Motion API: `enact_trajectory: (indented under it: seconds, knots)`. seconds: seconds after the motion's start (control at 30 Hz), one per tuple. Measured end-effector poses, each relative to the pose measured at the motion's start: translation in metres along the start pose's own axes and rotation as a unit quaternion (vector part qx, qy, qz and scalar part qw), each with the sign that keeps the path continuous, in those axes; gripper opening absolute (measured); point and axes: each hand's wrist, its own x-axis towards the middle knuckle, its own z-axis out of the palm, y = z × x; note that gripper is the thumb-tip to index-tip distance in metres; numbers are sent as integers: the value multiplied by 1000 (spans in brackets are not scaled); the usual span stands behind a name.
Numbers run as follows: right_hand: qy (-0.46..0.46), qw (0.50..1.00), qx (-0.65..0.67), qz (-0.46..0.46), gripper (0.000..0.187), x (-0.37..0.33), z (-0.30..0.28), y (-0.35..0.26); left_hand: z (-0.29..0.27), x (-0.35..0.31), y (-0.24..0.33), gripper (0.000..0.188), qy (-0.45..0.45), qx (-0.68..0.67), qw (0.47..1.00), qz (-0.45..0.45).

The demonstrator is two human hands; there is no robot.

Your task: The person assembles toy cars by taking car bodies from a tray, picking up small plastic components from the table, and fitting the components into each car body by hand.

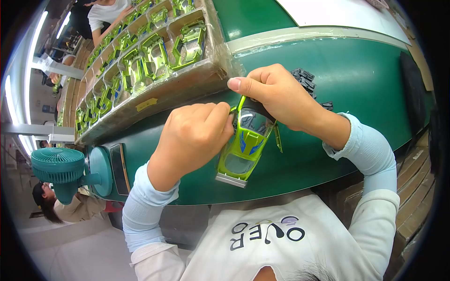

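A bright green toy car body (248,143) with blue hood markings and a clear windshield is held up over the green table, its silver bumper toward me. My left hand (194,136) is closed on its left side, the fingers curled at an open door. At the far end my right hand (276,91) grips the roof area, thumb stretched out to the left. One green door (278,138) hangs outward on the car's right side. Behind my right hand lie several small black plastic parts (303,79), partly covered by it.
A divided box (187,84) full of green car bodies stands at the back left. A teal fan (58,164) and a phone (119,168) are at left. White board (328,18) lies at the back right, a black object (412,89) at the right edge. Other people sit beyond the box and at left.
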Motion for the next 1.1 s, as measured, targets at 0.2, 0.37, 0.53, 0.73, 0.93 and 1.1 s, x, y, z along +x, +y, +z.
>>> enact_trajectory:
  seconds: [0.2, 0.37, 0.53, 0.73, 0.93, 1.1]
  knots:
    - [20, 1000, 1, -13, 37, 4, 0, 5, 6, 0, -5, 12, 20, -47, 999, -16]
    - [-8, 997, 71, -11, 35, 9, -7, 4, -9, -15, 6, 46, -45, -271, 947, -164]
    - [23, 998, 47, -20, 34, 6, -6, 7, 2, -15, 39, 74, -8, -193, 962, -195]
    - [-45, 983, -3, -176, 33, -4, 7, -11, 10, -23, 15, 68, -59, -736, 609, -290]
    - [-41, 977, -94, -186, 14, 13, -17, -2, 11, -44, -15, 69, 115, -872, 436, -188]
    - [-251, 836, -478, -99, 14, -4, -11, 8, 14, -57, -21, 70, 171, -911, 313, -207]
